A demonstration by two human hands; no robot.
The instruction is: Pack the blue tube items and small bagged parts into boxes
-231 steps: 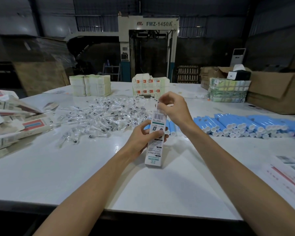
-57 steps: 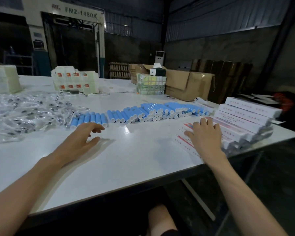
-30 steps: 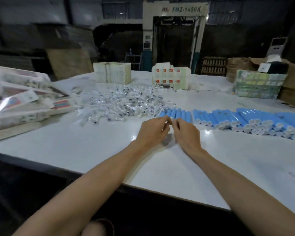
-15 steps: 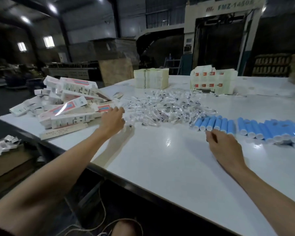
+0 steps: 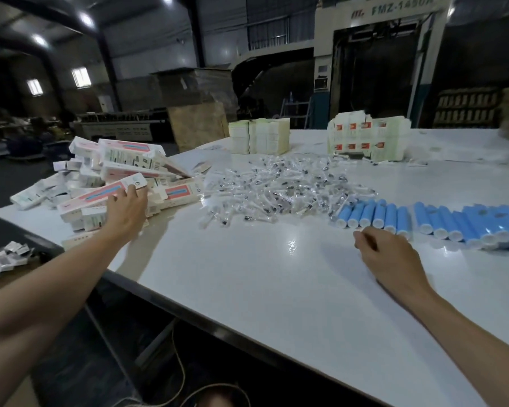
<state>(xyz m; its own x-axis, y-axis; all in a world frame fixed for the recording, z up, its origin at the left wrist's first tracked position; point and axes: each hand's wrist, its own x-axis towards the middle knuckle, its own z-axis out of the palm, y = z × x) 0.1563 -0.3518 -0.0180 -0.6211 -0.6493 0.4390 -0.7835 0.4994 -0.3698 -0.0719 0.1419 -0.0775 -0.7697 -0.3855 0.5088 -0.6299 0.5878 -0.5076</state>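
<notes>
A row of blue tubes (image 5: 373,215) with white caps lies on the white table (image 5: 262,277) at the right. Left of the tubes spreads a heap of small clear bagged parts (image 5: 276,189). A loose pile of long white-and-pink boxes (image 5: 118,163) sits at the table's left corner. My left hand (image 5: 127,208) reaches into that pile, its fingers curled over the end of one tilted long box (image 5: 94,196). My right hand (image 5: 391,255) rests on the table just in front of the nearest tubes, fingers loosely curled, holding nothing.
Two stacks of flat folded cartons (image 5: 259,136) (image 5: 368,138) stand at the back of the table. The table's front edge runs diagonally from the left corner. Small packets (image 5: 0,259) lie on a lower surface at far left. A cord (image 5: 177,374) hangs under the table.
My view has swung left from the finished box stack to the pile of loose boxes. My left hand moved from the tubes to that pile and now grips a box. My right hand stays by the tubes.
</notes>
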